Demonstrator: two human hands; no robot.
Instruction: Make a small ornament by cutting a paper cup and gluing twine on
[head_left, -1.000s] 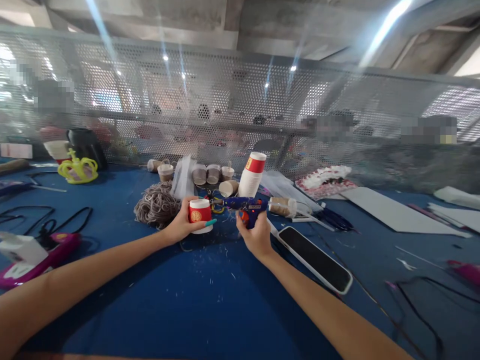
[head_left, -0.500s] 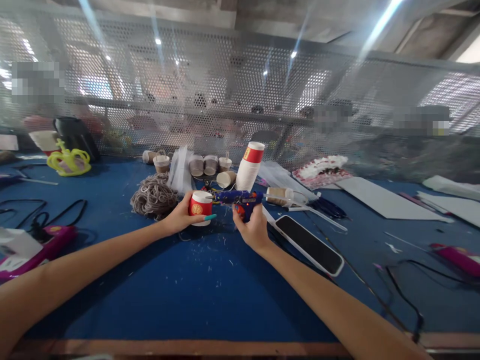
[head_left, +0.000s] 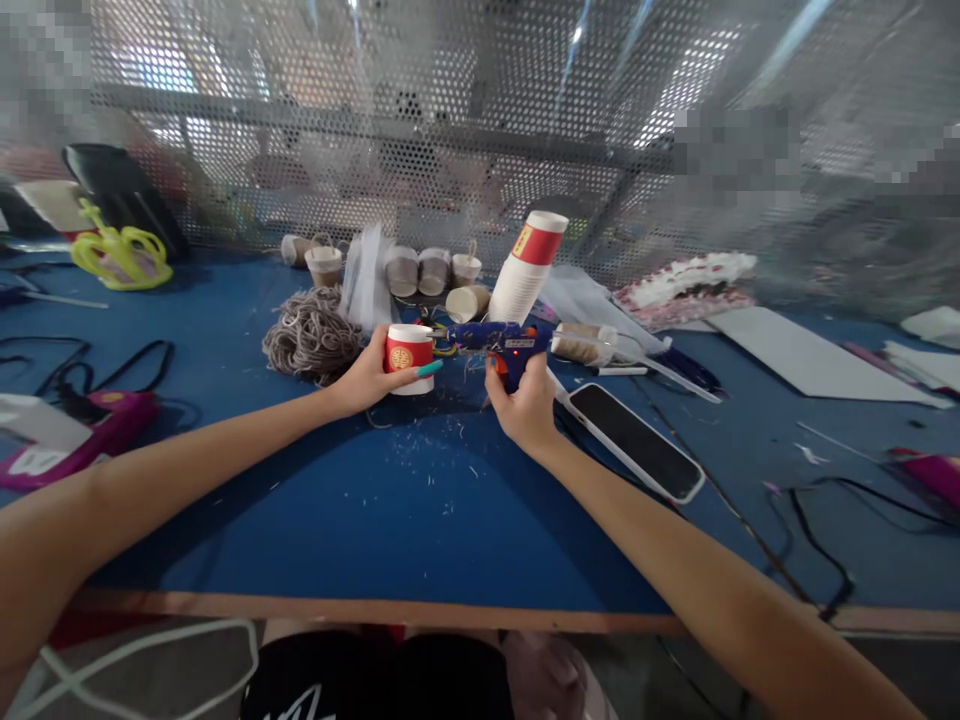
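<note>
My left hand (head_left: 369,375) is wrapped round a red and white paper cup (head_left: 409,352), which stands upside down on the blue table, thumb across its front. A blue hot glue gun (head_left: 487,338) is gripped in my right hand (head_left: 527,400), with a finger near its orange trigger. Its nozzle points left and meets the cup's upper right edge; whether it touches I cannot tell. A clear glue stick (head_left: 592,342) sticks out of the gun's back. Behind the gun leans a tall stack of paper cups (head_left: 519,285). A bundle of grey-brown cord (head_left: 311,335) lies left of the cup.
Several small twine-wrapped cups (head_left: 403,271) line the back beside white netting (head_left: 365,277). A phone (head_left: 637,440) lies right of my right hand. A yellow crown (head_left: 122,252) stands far left, above a magenta power strip (head_left: 82,440). Cables cross the right side.
The camera has tilted down, so the table edge and my lap now show. Both hands keep their hold on the cup and the glue gun, with little visible movement between them.
</note>
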